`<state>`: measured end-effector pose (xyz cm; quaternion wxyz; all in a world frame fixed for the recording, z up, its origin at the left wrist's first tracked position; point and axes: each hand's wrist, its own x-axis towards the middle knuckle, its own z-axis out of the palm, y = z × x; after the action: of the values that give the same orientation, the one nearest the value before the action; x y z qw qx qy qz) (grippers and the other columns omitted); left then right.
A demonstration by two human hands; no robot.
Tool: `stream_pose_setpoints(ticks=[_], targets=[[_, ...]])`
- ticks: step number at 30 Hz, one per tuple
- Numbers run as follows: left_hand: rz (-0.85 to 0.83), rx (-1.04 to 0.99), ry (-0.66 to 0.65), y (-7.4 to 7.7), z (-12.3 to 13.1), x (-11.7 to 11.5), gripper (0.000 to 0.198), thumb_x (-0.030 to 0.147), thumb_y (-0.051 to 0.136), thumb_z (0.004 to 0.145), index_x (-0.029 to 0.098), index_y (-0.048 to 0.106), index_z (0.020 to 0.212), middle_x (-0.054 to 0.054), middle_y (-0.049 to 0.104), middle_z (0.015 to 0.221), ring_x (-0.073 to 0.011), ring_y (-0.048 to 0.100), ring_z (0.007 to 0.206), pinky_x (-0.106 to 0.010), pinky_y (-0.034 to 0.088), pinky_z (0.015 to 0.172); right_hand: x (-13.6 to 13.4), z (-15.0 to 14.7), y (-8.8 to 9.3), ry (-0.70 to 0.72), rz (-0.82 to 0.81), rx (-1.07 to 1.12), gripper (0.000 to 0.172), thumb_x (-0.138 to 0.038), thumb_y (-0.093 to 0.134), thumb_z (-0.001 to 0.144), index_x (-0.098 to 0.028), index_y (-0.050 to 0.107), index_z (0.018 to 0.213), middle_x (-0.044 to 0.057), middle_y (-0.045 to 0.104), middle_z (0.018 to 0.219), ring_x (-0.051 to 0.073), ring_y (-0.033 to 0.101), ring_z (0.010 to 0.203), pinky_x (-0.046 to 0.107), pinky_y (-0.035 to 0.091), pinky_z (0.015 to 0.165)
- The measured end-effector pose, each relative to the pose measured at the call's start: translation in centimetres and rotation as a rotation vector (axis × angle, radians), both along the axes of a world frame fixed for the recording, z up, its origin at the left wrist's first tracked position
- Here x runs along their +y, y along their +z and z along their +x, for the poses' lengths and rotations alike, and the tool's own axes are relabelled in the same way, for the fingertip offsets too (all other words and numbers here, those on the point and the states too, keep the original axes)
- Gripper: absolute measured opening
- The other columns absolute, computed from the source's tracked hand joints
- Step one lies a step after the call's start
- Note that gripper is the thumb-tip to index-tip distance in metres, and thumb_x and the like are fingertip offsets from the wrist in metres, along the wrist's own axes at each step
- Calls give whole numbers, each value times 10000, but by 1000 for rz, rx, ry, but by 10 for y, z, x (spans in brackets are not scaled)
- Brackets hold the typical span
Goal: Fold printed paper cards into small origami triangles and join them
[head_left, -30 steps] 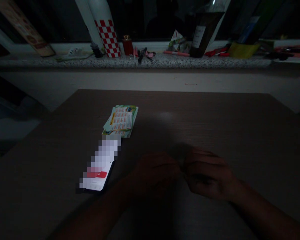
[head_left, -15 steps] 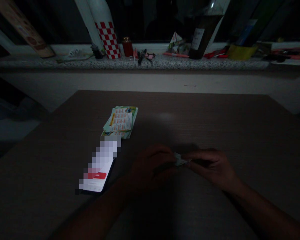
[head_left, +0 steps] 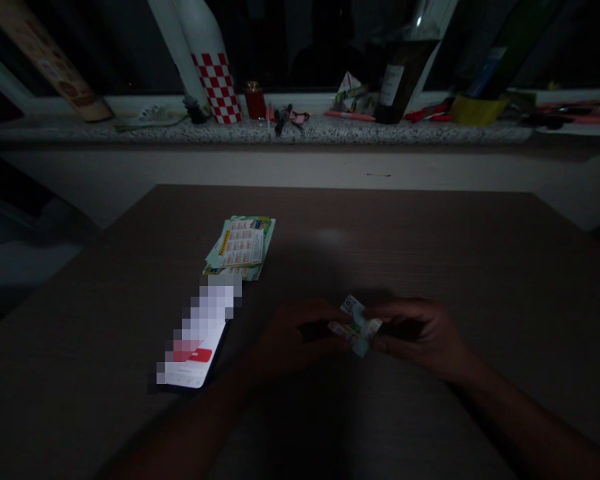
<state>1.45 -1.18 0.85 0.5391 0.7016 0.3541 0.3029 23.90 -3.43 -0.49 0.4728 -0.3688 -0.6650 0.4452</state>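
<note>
Folded paper [head_left: 359,329] sits pinched between your two hands, over the near middle of the table [head_left: 455,247]: the fingers of your left hand [head_left: 300,330] hold its left side, and those of your right hand [head_left: 420,330] hold its right. Left of them lies a lit phone [head_left: 195,373], with printed cards [head_left: 243,245] near its far end. A checkered bottle [head_left: 219,87] stands on the far windowsill [head_left: 325,133].

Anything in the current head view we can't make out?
Phone, head view: upper screen masked by pixelation.
Folded paper, head view: partly covered by left hand and right hand.
Card stack, head view: small print unreadable; upper cards cover lower ones.
Tan tube, head view: top cut by picture edge.
</note>
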Motion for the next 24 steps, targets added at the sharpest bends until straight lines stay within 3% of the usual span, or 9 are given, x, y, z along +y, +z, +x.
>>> stream_pose_setpoints(ticks=[3,7,11,19,24], targets=[[18,-7,7,1,0,1,196,250,747,738,194,721,925,-36,693,873,-159,643,800,-265,491,710,0,-2,-1,37,-20,12,281,-156,780,695,-208,739,968,49,768,858,170,727,734,257,608,665],[67,-40,-21,2,-1,1,342,212,826,633,199,712,956,-34,692,935,-163,639,848,-273,490,765,-1,-4,0,55,-60,67,325,-104,780,681,-240,740,974,20,770,870,149,724,746,222,599,667],[73,-54,-36,1,-1,0,298,202,797,673,205,718,960,-44,696,964,-169,642,868,-273,488,771,-1,-4,0,37,-100,62,302,-118,788,681,-251,750,949,6,771,848,142,721,723,212,594,661],[58,-89,9,1,2,-3,217,220,771,709,199,717,918,-36,689,900,-160,639,816,-255,478,720,-2,-4,0,-23,110,-55,309,-143,782,687,-240,743,978,40,760,869,180,716,747,273,587,668],[165,-67,-43,1,2,-3,239,235,709,772,205,700,1010,-49,681,901,-160,623,805,-258,470,707,-3,-4,2,-40,186,-93,313,-137,770,696,-242,735,989,44,753,868,185,712,740,287,583,654]])
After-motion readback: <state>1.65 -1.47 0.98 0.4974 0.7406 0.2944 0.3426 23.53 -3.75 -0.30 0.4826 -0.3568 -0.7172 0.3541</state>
